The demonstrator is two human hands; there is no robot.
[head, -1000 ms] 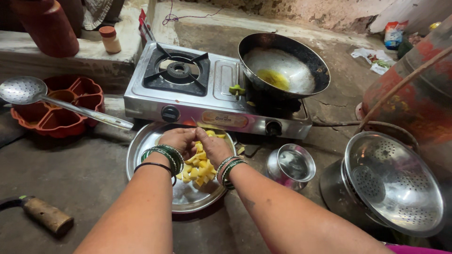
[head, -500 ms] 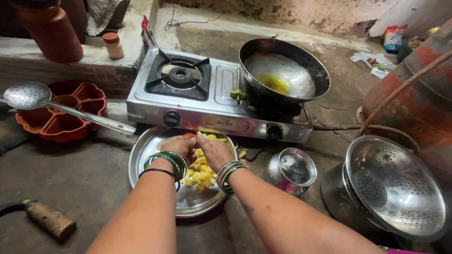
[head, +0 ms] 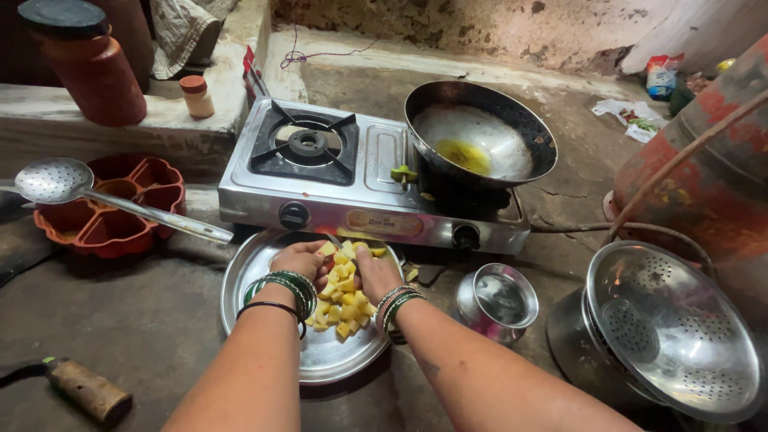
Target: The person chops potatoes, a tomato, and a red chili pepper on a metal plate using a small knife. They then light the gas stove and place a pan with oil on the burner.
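A round steel plate [head: 264, 276] lies on the floor in front of the stove, with a pile of yellow vegetable cubes [head: 346, 300] on it. Both my hands rest low over the pile, wrists ringed with green bangles. My left hand [head: 298, 261] is curled with a yellow piece at its fingertips. My right hand [head: 376, 274] is closed beside it, and a thin knife tip [head: 333, 238] pokes out between the two hands. The knife's handle is hidden in my right hand.
A two-burner steel stove [head: 320, 172] carries a dark wok [head: 480, 132] with yellow oil. A small steel pot [head: 496, 300] and a colander on a pot [head: 672, 328] stand right. A slotted ladle [head: 56, 180] lies across a red spice box [head: 112, 204]; a wooden-handled tool [head: 84, 390] lies left.
Both hands have dropped from just above the plate onto the cube pile. The view has tilted a little, so everything sits lower in frame.
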